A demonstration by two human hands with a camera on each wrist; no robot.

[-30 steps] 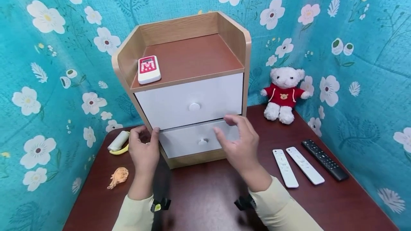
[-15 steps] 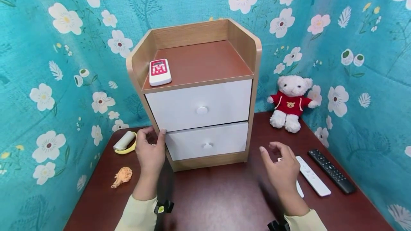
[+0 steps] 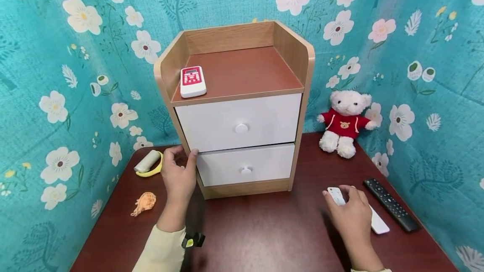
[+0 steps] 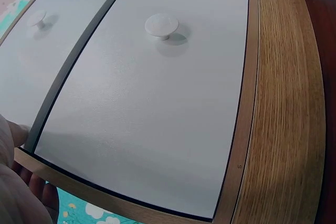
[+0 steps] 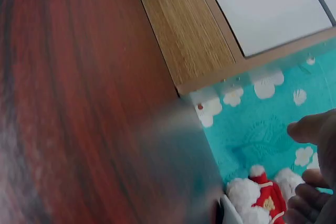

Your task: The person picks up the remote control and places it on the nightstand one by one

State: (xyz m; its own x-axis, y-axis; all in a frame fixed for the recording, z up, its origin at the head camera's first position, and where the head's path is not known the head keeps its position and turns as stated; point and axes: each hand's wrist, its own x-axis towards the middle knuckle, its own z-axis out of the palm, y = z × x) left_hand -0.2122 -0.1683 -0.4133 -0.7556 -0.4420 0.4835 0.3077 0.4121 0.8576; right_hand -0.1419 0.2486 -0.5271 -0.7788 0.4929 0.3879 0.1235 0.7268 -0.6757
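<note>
Left hand (image 3: 178,177) grips the left edge of the cabinet (image 3: 238,70), thumb in front, while the right hand (image 3: 351,215), bent over a white remote (image 3: 335,195) on the table (image 3: 245,230), hides its near end, leaving unclear whether it is held.

Right hand (image 3: 351,215), first before the lower drawer (image 3: 215,169) of the cabinet (image 3: 245,188), then over the tabletop (image 3: 257,230), now reaches the left white remote (image 3: 335,196), thumb and forefinger flanking its far end; the right white remote (image 3: 378,222) is newly part-hidden.
</note>
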